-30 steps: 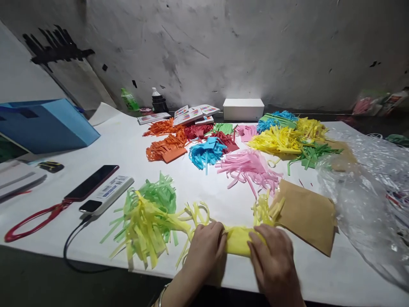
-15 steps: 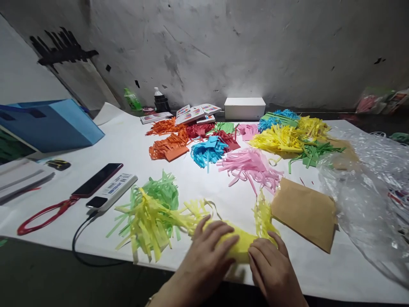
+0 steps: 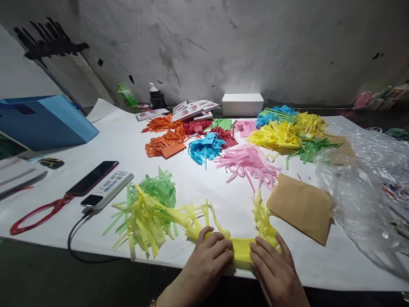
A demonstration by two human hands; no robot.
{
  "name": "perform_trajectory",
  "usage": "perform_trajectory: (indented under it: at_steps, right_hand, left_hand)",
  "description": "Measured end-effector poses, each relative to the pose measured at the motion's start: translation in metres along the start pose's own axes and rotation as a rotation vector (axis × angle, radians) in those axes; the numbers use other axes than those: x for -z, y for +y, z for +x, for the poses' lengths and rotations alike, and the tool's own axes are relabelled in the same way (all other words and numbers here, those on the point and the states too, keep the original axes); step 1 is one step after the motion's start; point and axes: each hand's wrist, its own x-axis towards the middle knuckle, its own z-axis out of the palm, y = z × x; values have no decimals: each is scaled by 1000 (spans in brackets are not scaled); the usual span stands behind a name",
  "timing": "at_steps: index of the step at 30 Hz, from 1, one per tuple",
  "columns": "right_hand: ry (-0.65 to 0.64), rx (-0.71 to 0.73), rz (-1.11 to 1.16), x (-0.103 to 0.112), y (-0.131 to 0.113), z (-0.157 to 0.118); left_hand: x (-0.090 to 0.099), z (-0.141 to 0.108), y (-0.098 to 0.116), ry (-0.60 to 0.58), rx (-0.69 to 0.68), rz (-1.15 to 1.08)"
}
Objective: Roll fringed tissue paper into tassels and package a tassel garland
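Note:
A strip of yellow fringed tissue paper point(image 3: 243, 248) lies at the table's front edge, its solid band between my two hands. My left hand point(image 3: 212, 256) has curled fingers over the left part of the band. On the right part rests my right hand point(image 3: 271, 260), fingers pressed together on the paper; its thumb is mostly hidden below. Cut yellow strips rise beside the right hand. More yellow fringe point(image 3: 148, 221) spreads leftward over a light green tissue tassel point(image 3: 159, 187).
A brown paper envelope point(image 3: 300, 207) and clear plastic wrap point(image 3: 354, 213) lie at right. On the left are a phone point(image 3: 92, 178) and a white device point(image 3: 108, 189) with a black cable. Coloured fringed bundles point(image 3: 204, 147) and a white box point(image 3: 243, 105) stand farther back.
My left hand has flattened its hold and the yellow band now lies lower and straighter between both hands. The view has shifted slightly, moving the table's things a little left and up.

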Motion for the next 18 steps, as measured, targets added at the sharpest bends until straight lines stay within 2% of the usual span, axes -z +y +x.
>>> perform_trajectory:
  at_steps: [2,6,11,14,16,18]
  right_hand:
    - [-24,-32,-30,1,-1,2]
    - [107,-273,-71,-7,-8,12]
    - [20,-409,-227,-15,-8,23]
    - [58,-339,-197,-13,-6,24]
    - [51,-233,-90,-10,-5,22]
    - [5,-177,13,-8,-4,18]
  left_hand:
    - [-1,1,-1,-5,22,3]
    - [-1,7,-2,-18,146,33]
    - [-3,16,0,-114,328,123]
    - [-8,18,0,-54,356,128]
    - [-9,18,-1,23,286,98]
    - [-9,16,-1,35,160,63]
